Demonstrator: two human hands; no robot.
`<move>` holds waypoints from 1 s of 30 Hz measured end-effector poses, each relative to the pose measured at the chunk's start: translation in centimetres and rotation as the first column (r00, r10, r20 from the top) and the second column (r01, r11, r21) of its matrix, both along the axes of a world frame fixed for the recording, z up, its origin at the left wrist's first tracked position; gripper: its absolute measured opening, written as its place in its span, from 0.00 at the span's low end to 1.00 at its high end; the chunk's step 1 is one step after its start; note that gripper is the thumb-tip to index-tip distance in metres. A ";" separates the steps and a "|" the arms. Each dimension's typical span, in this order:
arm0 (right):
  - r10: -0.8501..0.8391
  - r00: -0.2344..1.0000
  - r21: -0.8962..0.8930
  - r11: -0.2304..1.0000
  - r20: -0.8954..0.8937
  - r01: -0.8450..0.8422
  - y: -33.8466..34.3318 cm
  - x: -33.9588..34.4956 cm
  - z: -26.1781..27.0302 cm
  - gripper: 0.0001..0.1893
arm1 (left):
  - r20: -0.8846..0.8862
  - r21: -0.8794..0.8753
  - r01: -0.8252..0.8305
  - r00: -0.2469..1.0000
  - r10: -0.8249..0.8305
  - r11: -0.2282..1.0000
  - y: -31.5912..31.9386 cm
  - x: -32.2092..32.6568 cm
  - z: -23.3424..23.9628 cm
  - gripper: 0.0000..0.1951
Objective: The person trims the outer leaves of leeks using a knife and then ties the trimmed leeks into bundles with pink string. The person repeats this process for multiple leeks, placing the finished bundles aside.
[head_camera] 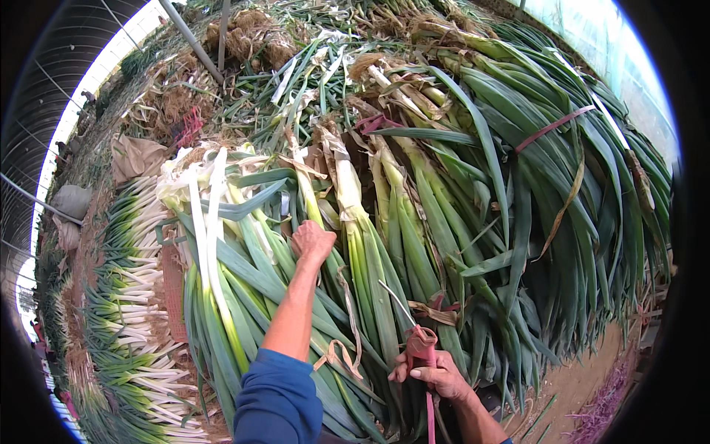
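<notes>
My left hand (313, 241) is closed around the stem of a large green onion (307, 194) that lies among other long green onions. My right hand (432, 374) holds a red handheld tool (422, 344) with a thin pale metal rod pointing up and left; a pink strip or hose hangs below it. Two trimmed white-stemmed onions (209, 238) lie on the leaves left of my left hand. Untrimmed onions (349, 194) with dry outer skins and roots lie right of it. Leaves surround both hands.
Rows of white-stemmed onions (144, 277) lie at the left. A big bundle tied with a pink band (554, 129) fills the right. A long thin blade with a worn handle (638, 172) rests on it. Metal poles (191, 39) stand at the upper left, near root piles (252, 39).
</notes>
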State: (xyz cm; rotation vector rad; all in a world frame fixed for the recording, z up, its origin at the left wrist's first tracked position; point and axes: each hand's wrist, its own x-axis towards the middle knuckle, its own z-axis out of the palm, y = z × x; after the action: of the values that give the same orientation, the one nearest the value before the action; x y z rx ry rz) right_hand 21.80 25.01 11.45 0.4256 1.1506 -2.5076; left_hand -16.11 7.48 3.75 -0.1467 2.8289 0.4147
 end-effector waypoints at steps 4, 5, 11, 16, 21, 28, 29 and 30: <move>-0.027 0.999 -0.035 0.999 -0.033 0.026 0.4 0.2 0.6 0.25 | 0.084 0.616 -0.088 0.995 0.046 0.783 -4.6 0.1 1.0 0.15; -0.026 0.998 -0.038 0.999 -0.053 0.024 0.5 0.2 0.9 0.25 | 0.167 0.820 -0.179 0.983 0.072 0.543 -4.9 0.6 1.5 0.14; -0.144 0.988 0.043 0.988 -0.062 0.147 1.3 0.4 3.6 0.29 | 0.048 0.999 -0.046 0.990 0.135 -0.014 -7.0 3.3 12.4 0.17; -0.207 0.969 0.122 0.967 -0.137 0.224 2.3 0.6 5.4 0.29 | -0.108 0.977 0.141 0.973 0.206 -0.157 -12.5 1.7 24.4 0.28; -0.245 0.957 0.126 0.956 -0.157 0.266 2.6 0.5 5.9 0.28 | 0.123 0.992 -0.122 0.990 0.075 -0.021 -16.6 1.4 25.2 0.26; -0.021 0.986 0.660 0.741 -0.163 0.125 2.7 -0.7 8.3 0.24 | 0.538 0.834 -0.492 0.827 -0.165 0.250 -10.2 14.2 5.8 0.07; 0.038 0.992 0.750 0.658 -0.121 0.066 2.4 -0.9 8.7 0.26 | 0.534 0.839 -0.499 0.831 -0.155 0.216 -9.6 16.1 4.1 0.06; 0.133 0.985 0.865 0.502 -0.106 0.025 1.8 -1.1 9.0 0.29 | 0.478 0.878 -0.457 0.854 -0.208 0.142 -9.4 17.3 2.9 0.09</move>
State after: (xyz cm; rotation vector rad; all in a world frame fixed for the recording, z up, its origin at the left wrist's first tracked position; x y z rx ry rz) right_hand 20.67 26.84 20.42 0.4008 2.4335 -1.7066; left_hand 1.15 -1.92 6.68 -0.1750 1.4437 1.8894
